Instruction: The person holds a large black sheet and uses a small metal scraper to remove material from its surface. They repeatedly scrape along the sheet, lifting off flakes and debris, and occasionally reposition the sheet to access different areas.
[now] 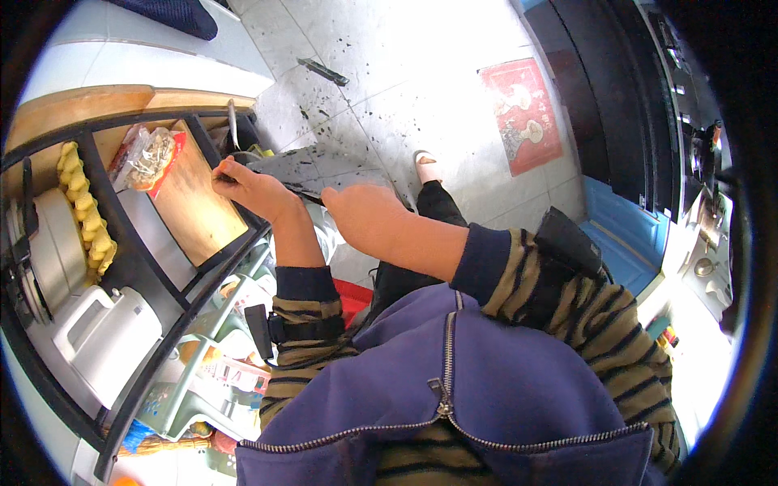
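Note:
My left hand (pixel 258 191) is closed in a fist beside the shelf, with a small dark piece showing between its fingers. To its right, my right hand (pixel 371 219) is also closed, at the end of a thin dark strip (pixel 307 192) that runs between the two hands. The strip's material cannot be told. A greyish, see-through sheet (pixel 340 167), perhaps plastic, spreads just beyond the hands; how it is held is hidden. On the tiled floor lie a long black piece (pixel 323 71) and many dark scraps (pixel 323 113).
At left, a dark-framed shelf (pixel 130 243) holds a wooden board (pixel 203 206), a bagged dry food (pixel 149 155), a yellow egg tray (pixel 85 206) and a white appliance (pixel 109 340). Green baskets (pixel 176 389) stand near it. A red mat (pixel 526 115) lies by dark cabinets (pixel 583 91). A pink slipper (pixel 429 167) is ahead.

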Demonstrator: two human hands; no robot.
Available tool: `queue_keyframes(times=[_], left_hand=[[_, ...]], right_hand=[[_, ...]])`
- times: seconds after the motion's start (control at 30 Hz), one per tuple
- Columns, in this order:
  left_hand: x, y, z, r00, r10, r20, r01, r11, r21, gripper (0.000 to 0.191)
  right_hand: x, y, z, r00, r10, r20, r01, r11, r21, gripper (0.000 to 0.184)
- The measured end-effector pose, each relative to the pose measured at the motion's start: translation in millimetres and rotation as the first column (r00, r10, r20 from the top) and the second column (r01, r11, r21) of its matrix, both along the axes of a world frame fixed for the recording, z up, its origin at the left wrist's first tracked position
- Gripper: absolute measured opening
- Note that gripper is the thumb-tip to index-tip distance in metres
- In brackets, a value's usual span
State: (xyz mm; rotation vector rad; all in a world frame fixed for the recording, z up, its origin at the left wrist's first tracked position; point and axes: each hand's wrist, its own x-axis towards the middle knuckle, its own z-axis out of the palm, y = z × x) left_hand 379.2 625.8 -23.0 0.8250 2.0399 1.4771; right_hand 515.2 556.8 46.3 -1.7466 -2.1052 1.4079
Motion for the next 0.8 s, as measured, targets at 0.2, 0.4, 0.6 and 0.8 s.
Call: queue_keyframes(times=[0.2, 0.4, 0.6, 0.8], left_hand=[[-5, 2, -1, 0.995, 0.056, 0.081, -0.063, 0.994, 0.09, 0.035], [-9, 2, -5, 0.996, 0.041, 0.083, -0.051, 0.99, 0.128, 0.032], [-6, 4, -7, 0.998, 0.027, -0.051, -0.025, 0.999, 0.044, 0.039], [-9, 9, -7, 0.997, 0.004, 0.075, -0.016, 0.988, 0.155, 0.029]], right_hand=[[5, 8, -7, 0.984, 0.176, 0.023, -0.177, 0.98, 0.092, 0.015], [26, 48, -18, 0.893, 0.449, -0.023, -0.44, 0.884, 0.159, 0.017], [25, 29, -13, 0.94, 0.341, 0.009, -0.34, 0.935, 0.102, 0.016], [3, 11, -4, 0.984, 0.169, 0.047, -0.174, 0.978, 0.118, 0.016]])
